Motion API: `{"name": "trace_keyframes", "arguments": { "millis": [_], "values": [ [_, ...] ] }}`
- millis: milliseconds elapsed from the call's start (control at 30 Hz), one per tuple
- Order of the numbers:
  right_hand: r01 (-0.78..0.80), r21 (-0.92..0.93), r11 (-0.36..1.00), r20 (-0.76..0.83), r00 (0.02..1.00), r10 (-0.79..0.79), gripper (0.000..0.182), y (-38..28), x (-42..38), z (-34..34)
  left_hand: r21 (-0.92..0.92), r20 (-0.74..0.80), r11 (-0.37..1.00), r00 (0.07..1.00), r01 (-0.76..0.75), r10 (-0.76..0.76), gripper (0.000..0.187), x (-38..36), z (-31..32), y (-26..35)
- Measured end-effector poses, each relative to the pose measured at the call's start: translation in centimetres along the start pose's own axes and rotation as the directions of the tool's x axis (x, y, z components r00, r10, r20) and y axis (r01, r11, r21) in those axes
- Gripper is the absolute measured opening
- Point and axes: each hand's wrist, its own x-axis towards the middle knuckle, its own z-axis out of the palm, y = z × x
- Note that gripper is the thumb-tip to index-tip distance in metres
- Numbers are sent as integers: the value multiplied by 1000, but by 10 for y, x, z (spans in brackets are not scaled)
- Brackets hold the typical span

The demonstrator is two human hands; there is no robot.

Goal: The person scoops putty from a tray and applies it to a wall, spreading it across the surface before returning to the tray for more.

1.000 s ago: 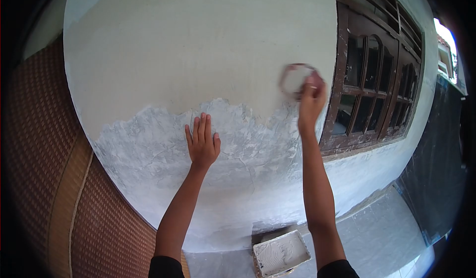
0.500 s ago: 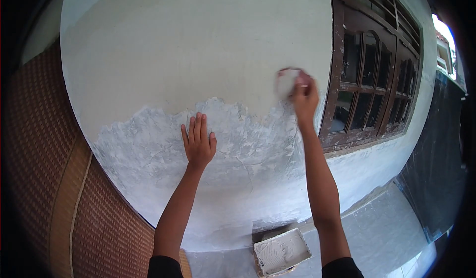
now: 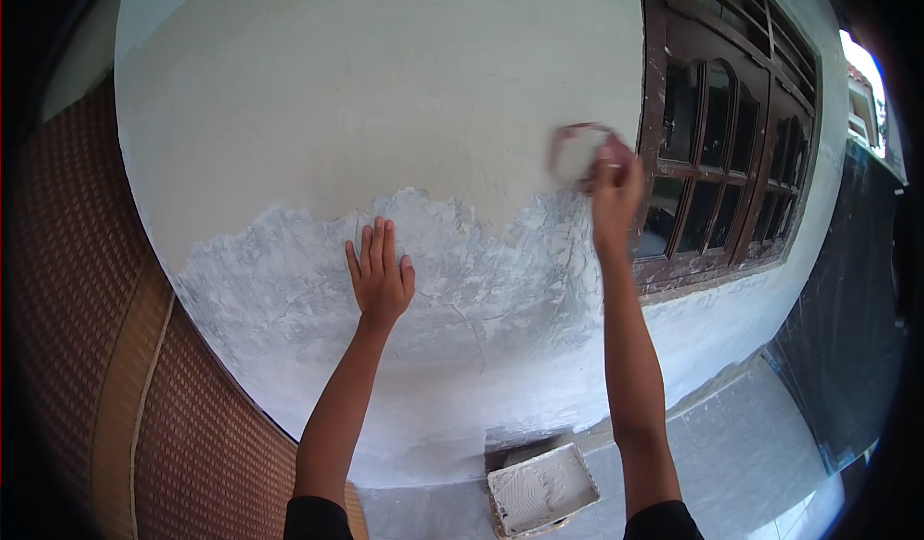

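Note:
My left hand (image 3: 381, 275) lies flat against the wall (image 3: 414, 97), fingers stretched, on the rough grey-white patchy area just below its ragged upper edge. Higher up and to the right, my right hand (image 3: 616, 198) grips a pale, roundish flat piece with dark red edges (image 3: 580, 153). It is smeared by motion, so its exact kind does not show. The piece is against or very close to the smooth cream part of the wall, left of the window frame; contact cannot be made out.
A brown wooden window (image 3: 717, 155) with glass panes is at the right. Below, a tray (image 3: 592, 482) of whitish paste stands on the grey tiled floor (image 3: 712, 453). Brown woven panels (image 3: 212, 424) line the left side. A dark sheet (image 3: 847, 319) hangs at far right.
My right hand has moved right and slightly up with the pale piece, closer to the window. My left hand stays on the wall; the view has shifted slightly.

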Motion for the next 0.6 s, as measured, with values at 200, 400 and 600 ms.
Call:
{"name": "trace_keyframes", "arguments": {
  "millis": [200, 400, 600],
  "values": [
    [297, -302, 906, 300, 931, -205, 28, 15, -25, 31, 4, 22, 1000, 1000, -9, 9, 52, -1, 0, -3],
    [73, -62, 995, 205, 977, -59, 26, 8, -24, 21, 4, 14, 1000, 1000, -12, 12, 54, 1, 0, -2],
    [59, -178, 982, 32, 998, -54, 28, 15, -10, 7, 4, 36, 999, 999, -32, 32, 54, -1, -2, -2]
  ]
}}
